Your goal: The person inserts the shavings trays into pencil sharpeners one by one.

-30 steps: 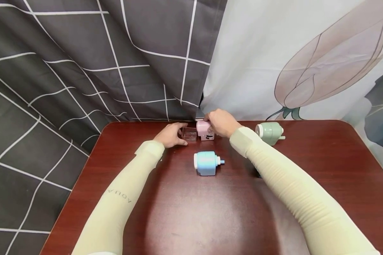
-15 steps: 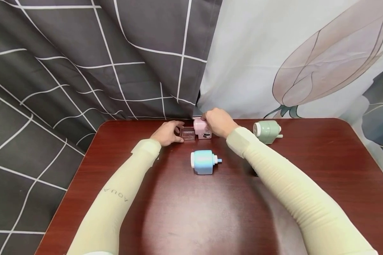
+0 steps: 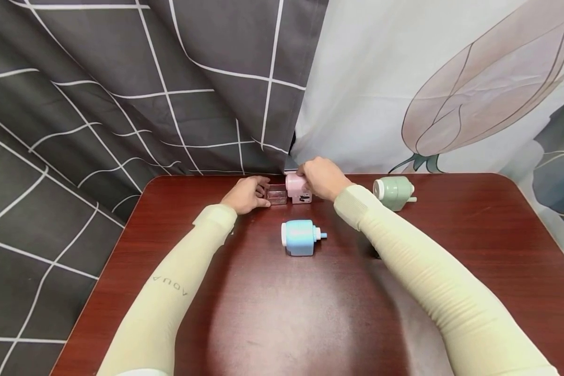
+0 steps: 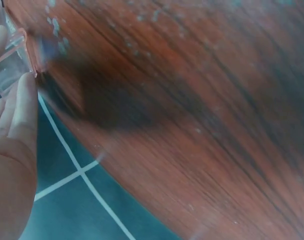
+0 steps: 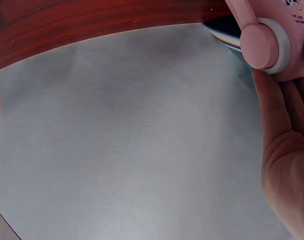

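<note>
At the table's far edge my right hand (image 3: 324, 179) grips a pink pencil sharpener (image 3: 297, 188) from its right and top. The right wrist view shows the fingers under its round crank knob (image 5: 260, 46). My left hand (image 3: 246, 195) holds the left end of a clear plastic drawer (image 3: 277, 195) between thumb and fingers. That drawer lies on the table just left of the pink sharpener; whether they touch, I cannot tell. Nearer to me lies a blue pencil sharpener (image 3: 299, 237), its crank side facing right.
A green pencil sharpener (image 3: 394, 192) stands to the right, beyond my right wrist. Some dark item (image 3: 375, 253) is mostly hidden by my right sleeve. Curtains (image 3: 244, 62) hang right behind the brown table (image 3: 282, 324).
The head view has shifted slightly. My left thumb and fingertips have drawn back a little toward the drawer's left end. My right hand keeps its hold on the pink sharpener.
</note>
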The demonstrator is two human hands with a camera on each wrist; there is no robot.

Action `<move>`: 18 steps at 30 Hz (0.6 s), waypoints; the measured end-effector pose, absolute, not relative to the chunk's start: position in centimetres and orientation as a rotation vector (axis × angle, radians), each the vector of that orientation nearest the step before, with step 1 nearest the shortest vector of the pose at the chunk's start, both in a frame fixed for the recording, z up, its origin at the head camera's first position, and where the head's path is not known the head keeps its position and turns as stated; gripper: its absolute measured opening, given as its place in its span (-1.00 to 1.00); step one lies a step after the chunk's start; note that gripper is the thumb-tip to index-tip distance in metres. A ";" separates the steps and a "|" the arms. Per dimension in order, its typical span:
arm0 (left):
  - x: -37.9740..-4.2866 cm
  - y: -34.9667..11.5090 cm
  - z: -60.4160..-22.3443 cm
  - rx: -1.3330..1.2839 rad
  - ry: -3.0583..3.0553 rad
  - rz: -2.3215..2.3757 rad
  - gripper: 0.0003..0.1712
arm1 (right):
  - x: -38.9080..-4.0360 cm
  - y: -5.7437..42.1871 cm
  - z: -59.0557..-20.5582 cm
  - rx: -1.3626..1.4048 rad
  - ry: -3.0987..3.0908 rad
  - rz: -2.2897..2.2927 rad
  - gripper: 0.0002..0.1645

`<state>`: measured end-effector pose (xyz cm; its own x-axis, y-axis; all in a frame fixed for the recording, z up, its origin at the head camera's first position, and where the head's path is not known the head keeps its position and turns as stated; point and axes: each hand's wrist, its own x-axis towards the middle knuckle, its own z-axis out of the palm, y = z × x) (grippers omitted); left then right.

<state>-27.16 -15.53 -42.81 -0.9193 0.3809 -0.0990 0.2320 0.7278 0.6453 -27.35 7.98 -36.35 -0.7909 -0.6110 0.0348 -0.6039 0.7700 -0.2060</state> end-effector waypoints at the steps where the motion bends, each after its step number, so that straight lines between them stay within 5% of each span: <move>1: -27.2 -15.5 -42.9 0.487 2.709 0.967 -0.26 | -27.4 8.0 -36.4 -1.005 2.923 -0.320 -0.78; 18: -27.4 -15.1 -43.0 0.495 2.713 0.976 -0.27 | -27.5 8.0 -36.3 -1.021 2.932 -0.311 -0.78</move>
